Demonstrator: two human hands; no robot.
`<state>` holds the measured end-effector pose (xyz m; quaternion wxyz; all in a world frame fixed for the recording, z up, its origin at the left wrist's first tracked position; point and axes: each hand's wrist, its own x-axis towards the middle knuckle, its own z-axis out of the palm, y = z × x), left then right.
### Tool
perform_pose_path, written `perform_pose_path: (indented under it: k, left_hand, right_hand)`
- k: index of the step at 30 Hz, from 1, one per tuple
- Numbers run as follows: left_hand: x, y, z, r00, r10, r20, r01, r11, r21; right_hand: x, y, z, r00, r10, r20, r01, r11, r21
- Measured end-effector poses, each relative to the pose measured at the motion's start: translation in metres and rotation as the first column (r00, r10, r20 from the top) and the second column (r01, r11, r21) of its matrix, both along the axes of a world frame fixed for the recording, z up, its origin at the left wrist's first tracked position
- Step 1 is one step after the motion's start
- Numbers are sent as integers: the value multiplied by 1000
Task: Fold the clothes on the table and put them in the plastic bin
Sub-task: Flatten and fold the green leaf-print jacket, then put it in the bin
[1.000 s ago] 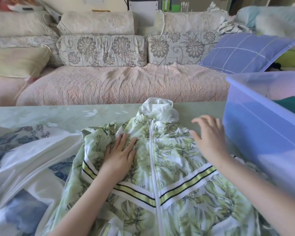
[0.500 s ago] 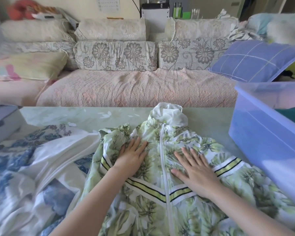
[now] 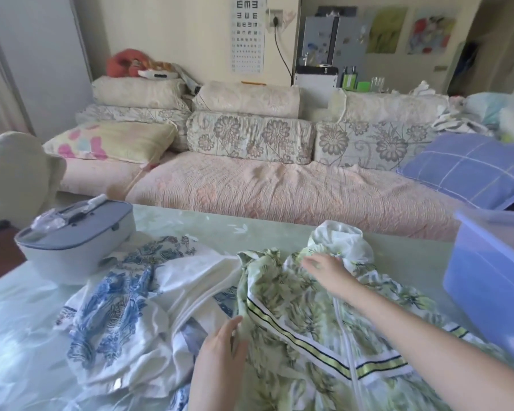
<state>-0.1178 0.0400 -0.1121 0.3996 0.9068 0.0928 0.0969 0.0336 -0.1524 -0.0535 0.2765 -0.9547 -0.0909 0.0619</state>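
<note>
Jacket point(image 3: 306, 330) fold starting — right hand point(image 3: 328, 271) flat on it, left hand point(image 3: 221, 348) at its edge (grip unclear); side folds inward next

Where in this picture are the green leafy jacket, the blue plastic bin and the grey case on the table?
green leafy jacket point(image 3: 306, 321), head view, on its front panel beside the zip.
blue plastic bin point(image 3: 487, 286), head view, on its near wall.
grey case point(image 3: 77, 232), head view, on its lid.
</note>
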Motion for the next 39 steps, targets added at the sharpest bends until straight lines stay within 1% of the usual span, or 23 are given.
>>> perform_pose_path:
  k: [1,3,7,9,11,13,14,16,18,19,20,22,23,25,27,28,29,30,31,33,35,37,39]
  left_hand:
    - [5,0,2,1000,9,-7,-9,1000,-13]
    - [13,1,3,999,34,-17,-35,999,-16]
    - [18,5,-3,997,-5,-81,4,1000,-16]
    - [20,10,-5,997,-7,-81,1,998,-70]
    - [21,14,-5,997,-12,-71,5,996,-94]
    - [19,13,-2,995,-42,-86,35,996,-81]
    - [18,11,0,994,-60,-90,53,996,-78]
    - [16,8,3,993,-65,-95,55,993,-106]
    - [15,10,8,996,-18,-85,4,987,-163]
    - [14,11,12,997,23,-70,-36,979,-200]
    - [14,12,16,996,69,-50,-79,967,-240]
    - [14,17,26,986,168,17,-154,936,-316]
    - [13,22,31,974,219,60,-185,920,-346]
    - [10,36,38,934,330,136,-251,878,-407]
    - [8,54,40,895,418,156,-298,821,-486]
    - [7,63,39,883,450,136,-316,783,-536]
    - [7,71,38,873,476,108,-328,736,-592]
    - [6,77,37,867,494,65,-340,683,-647]
    - [5,80,37,866,499,27,-342,633,-695]
    - [4,80,39,871,491,-1,-303,537,-787]
    - [6,74,42,874,487,-6,-266,467,-843]
    - [8,72,41,881,473,-12,-247,438,-865]
    - [11,73,39,879,477,-8,-238,425,-873]
  right_hand:
    - [12,21,6,1000,1,2,-1,1000,20]
    - [38,57,10,1000,-14,23,15,1000,-12]
    - [76,106,-2,997,-62,-51,53,985,-163]
    - [87,117,-11,992,-108,-64,88,960,-267]
    - [93,122,-27,989,-142,-52,113,923,-368]
    - [94,125,-42,985,-170,3,159,913,-376]
    - [93,127,-44,983,-179,44,183,925,-334]
    - [87,133,-29,980,-140,142,162,975,-155]
    - [78,143,4,967,-27,255,14,999,52]
    - [72,150,24,956,53,288,-93,988,126]
    - [65,159,44,948,141,286,-205,957,207]
    - [48,179,75,924,330,193,-381,840,387]
    - [38,190,87,896,416,154,-438,775,455]
    - [15,212,105,821,563,96,-519,664,539]
    - [-2,232,107,724,690,-11,-560,597,575]
    - [-6,239,104,677,733,-68,-585,592,554]
    - [-7,243,100,651,752,-105,-619,606,499]
    - [-6,243,95,652,749,-119,-646,631,430]
    - [-2,239,89,676,728,-115,-650,663,372]
    - [12,219,77,765,638,-86,-603,757,250]
    - [26,188,60,845,530,-71,-528,848,50]
    - [35,157,39,880,459,-119,-471,875,-111]
    - [37,139,19,892,406,-196,-437,887,-151]
